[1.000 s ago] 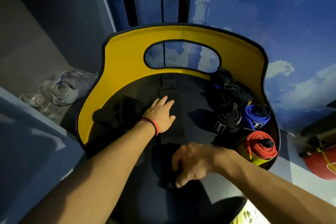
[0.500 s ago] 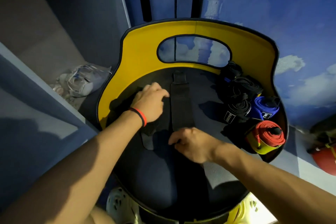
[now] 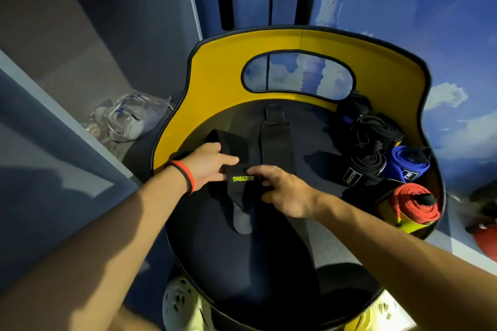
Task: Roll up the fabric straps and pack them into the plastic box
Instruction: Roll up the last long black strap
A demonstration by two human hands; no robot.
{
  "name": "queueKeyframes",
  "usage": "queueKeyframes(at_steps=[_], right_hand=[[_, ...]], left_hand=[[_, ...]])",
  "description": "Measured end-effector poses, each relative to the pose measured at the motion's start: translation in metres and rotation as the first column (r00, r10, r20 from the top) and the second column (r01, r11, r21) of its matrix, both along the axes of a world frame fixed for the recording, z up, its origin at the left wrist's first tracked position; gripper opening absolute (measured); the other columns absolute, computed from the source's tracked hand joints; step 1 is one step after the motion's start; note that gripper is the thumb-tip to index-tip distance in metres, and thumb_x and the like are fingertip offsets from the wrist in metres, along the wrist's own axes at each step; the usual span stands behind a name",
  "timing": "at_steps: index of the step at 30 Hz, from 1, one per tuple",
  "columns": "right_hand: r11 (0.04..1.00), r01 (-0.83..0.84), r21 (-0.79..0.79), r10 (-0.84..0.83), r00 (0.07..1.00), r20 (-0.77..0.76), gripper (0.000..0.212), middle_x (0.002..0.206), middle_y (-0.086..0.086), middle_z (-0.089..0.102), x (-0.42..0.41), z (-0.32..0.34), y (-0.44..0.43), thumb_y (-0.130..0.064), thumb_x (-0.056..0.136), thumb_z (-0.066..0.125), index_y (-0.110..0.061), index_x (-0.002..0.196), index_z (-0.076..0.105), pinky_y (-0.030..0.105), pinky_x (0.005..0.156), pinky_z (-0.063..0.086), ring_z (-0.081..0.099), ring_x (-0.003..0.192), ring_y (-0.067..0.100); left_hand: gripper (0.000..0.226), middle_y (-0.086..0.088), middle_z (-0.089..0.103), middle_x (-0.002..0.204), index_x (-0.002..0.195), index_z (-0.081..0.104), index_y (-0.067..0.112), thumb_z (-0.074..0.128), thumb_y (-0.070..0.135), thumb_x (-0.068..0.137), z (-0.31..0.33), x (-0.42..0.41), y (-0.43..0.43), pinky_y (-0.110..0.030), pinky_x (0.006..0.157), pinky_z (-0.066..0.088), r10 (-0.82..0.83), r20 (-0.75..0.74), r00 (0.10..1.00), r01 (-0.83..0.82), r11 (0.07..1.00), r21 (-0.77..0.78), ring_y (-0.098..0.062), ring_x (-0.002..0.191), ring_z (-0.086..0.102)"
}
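A black fabric strap [image 3: 234,144] with green lettering lies crumpled on the left of a dark chair seat [image 3: 269,250]. My left hand [image 3: 207,166], with a red and black wristband, pinches the strap's left edge. My right hand [image 3: 285,193] grips the same strap at the lettering, fingers curled. A second black strap [image 3: 277,142] lies flat up the middle of the seat. At the seat's right side sit rolled straps: a black roll [image 3: 363,172], a blue roll [image 3: 408,166] and a red roll [image 3: 414,201].
The chair's yellow backrest [image 3: 215,83] curves round the far side of the seat. A clear plastic pack [image 3: 129,118] with white items lies on the floor to the left. Grey partition walls stand on the left. Pale shoes [image 3: 180,303] show below the seat.
My right hand left the middle strap and joined my left hand on the left strap. That strap has been pulled out, and its green lettering now shows.
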State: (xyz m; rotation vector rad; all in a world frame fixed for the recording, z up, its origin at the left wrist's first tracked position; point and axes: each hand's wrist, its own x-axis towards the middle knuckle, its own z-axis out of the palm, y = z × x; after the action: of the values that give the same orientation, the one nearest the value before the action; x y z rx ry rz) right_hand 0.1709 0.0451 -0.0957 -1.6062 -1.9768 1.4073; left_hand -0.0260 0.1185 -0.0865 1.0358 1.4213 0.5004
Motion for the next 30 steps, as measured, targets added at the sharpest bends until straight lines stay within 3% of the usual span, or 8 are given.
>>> queueKeyframes(at_steps=[3, 10, 12, 14, 19, 23, 27, 30], right_hand=[[0.985, 0.085, 0.148, -0.066, 0.989, -0.129, 0.054, 0.108, 0.009, 0.052, 0.007, 0.002, 0.008, 0.019, 0.096, 0.035, -0.005, 0.142, 0.052, 0.012, 0.056, 0.044, 0.053, 0.075, 0.010], [0.862, 0.345, 0.371, -0.230, 0.919, -0.321, 0.021, 0.097, -0.001, 0.048, 0.007, 0.003, 0.012, -0.007, 0.086, 0.079, -0.025, 0.099, 0.076, 0.009, 0.086, 0.039, 0.049, 0.094, 0.004], [0.870, 0.412, 0.271, -0.286, 0.869, -0.403, 0.019, 0.095, -0.009, 0.058, 0.006, 0.009, 0.011, -0.012, 0.093, 0.072, -0.029, 0.086, 0.072, 0.014, 0.087, 0.042, 0.055, 0.095, -0.002], [0.893, 0.441, -0.093, -0.416, 0.728, -0.545, 0.015, 0.091, -0.007, 0.070, 0.002, 0.018, 0.008, -0.016, 0.101, 0.061, -0.023, 0.091, 0.069, 0.019, 0.078, 0.051, 0.066, 0.088, 0.003], [0.799, 0.470, -0.375, -0.600, 0.590, -0.540, 0.030, 0.105, 0.003, 0.078, -0.003, 0.018, 0.008, -0.033, 0.109, 0.045, -0.013, 0.121, 0.064, 0.033, 0.078, 0.061, 0.074, 0.098, 0.021], [0.747, 0.445, -0.493, -0.664, 0.517, -0.540, 0.048, 0.119, 0.004, 0.075, 0.000, 0.013, 0.011, -0.052, 0.100, 0.057, -0.019, 0.134, 0.062, 0.047, 0.101, 0.054, 0.071, 0.112, 0.026], [0.680, 0.277, -0.679, -0.697, 0.533, -0.480, 0.087, 0.132, 0.004, 0.069, 0.002, 0.008, 0.000, -0.055, 0.079, 0.082, -0.021, 0.150, 0.047, 0.048, 0.107, 0.049, 0.066, 0.121, 0.025], [0.684, 0.262, -0.681, -0.662, 0.614, -0.429, 0.050, 0.119, 0.006, 0.075, 0.006, 0.003, -0.017, -0.036, 0.087, 0.079, -0.016, 0.131, 0.065, 0.050, 0.101, 0.055, 0.071, 0.113, 0.026]], left_hand=[[0.052, -0.014, 0.065, 0.128, 0.138, 0.052, 0.005, 0.069, -0.002, 0.090, 0.004, 0.000, 0.008, -0.032, 0.071, 0.062, 0.121, 0.256, 0.959, -0.099, 0.990, -0.097, -0.025, 0.105, 0.068], [0.042, -0.008, 0.069, 0.110, 0.126, 0.060, 0.020, 0.074, 0.009, 0.088, 0.019, 0.008, 0.006, -0.024, 0.056, 0.054, 0.102, 0.159, 0.982, -0.109, 0.993, 0.038, -0.017, 0.089, 0.069], [0.009, -0.006, 0.068, 0.073, 0.093, 0.074, 0.012, 0.067, 0.018, 0.093, 0.027, 0.009, 0.003, -0.024, 0.050, 0.043, -0.075, -0.193, 0.978, 0.108, 0.980, 0.167, -0.020, 0.061, 0.061], [0.035, -0.004, 0.052, 0.056, 0.061, 0.059, 0.009, 0.059, 0.024, 0.094, 0.031, 0.014, 0.004, -0.031, 0.053, 0.034, -0.043, -0.424, 0.904, 0.197, 0.925, 0.325, -0.028, 0.058, 0.049], [0.047, 0.011, 0.067, 0.115, 0.117, 0.064, 0.032, 0.058, 0.066, 0.085, 0.030, 0.031, 0.006, -0.041, 0.101, 0.048, -0.073, 0.069, 0.995, 0.056, 0.972, 0.229, -0.013, 0.112, 0.062], [0.069, -0.008, 0.070, 0.125, 0.127, 0.066, 0.014, 0.082, 0.054, 0.073, 0.014, 0.043, 0.011, -0.050, 0.101, 0.052, -0.055, 0.091, 0.994, 0.030, 0.965, 0.260, -0.026, 0.118, 0.066], [0.021, -0.014, 0.075, 0.110, 0.115, 0.071, 0.007, 0.063, 0.013, 0.097, 0.007, 0.060, 0.022, -0.048, 0.093, 0.057, 0.092, 0.218, 0.972, -0.137, 0.969, 0.204, -0.034, 0.106, 0.070], [0.019, -0.007, 0.075, 0.111, 0.114, 0.073, 0.014, 0.061, 0.018, 0.099, -0.002, 0.068, 0.036, -0.050, 0.097, 0.055, 0.176, 0.151, 0.973, -0.208, 0.949, 0.237, -0.027, 0.105, 0.070]])
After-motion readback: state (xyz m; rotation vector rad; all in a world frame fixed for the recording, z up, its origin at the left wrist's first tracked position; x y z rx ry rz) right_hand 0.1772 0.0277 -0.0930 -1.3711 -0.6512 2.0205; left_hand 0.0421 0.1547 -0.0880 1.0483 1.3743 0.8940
